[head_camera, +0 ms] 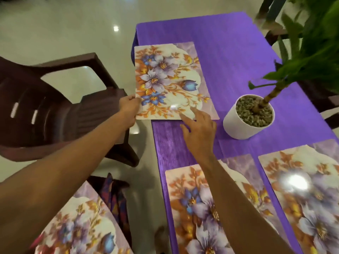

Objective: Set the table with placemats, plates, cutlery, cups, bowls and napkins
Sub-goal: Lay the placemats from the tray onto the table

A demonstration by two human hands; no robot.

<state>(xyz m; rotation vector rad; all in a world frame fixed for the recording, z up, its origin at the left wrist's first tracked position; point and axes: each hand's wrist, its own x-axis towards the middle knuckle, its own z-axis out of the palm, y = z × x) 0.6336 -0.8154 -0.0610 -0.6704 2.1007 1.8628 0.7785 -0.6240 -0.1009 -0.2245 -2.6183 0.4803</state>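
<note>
Purple tabletop (229, 52): covered by a ribbed cloth and carrying three floral mats and a potted plant.
Far placemat (170, 79): lies at the tabletop's left edge beside the brown chair (45, 107). Its left side and near corner hang out past the cloth, so it is not yet squared up.
Left hand (129, 109): pinches the near left corner of the far placemat, thumb on top.
Right hand (200, 134): released, with the fingers spread and straight. The fingertips rest at the mat's near edge, gripping nothing.
Near placemats: one (187, 198) lies flat close to the person. A second (302, 189) lies just beside it on the right, with a strip of cloth between them.
Spare placemat (82, 217): shows under the left forearm, off the tabletop. What supports it cannot be told.
Done so far: two mats look placed, and a third is being settled.
Left to do: judging by the bare mats, nearly everything. The spare mat has to be laid, then come plates, cutlery, cups, bowls and napkins, none of which are in view.
Progress: an early stage, within the first item of the list.
White pot (244, 125): stands mid-tabletop near the far placemat's right corner, apart from it, with green leaves (311, 52) spreading above.
</note>
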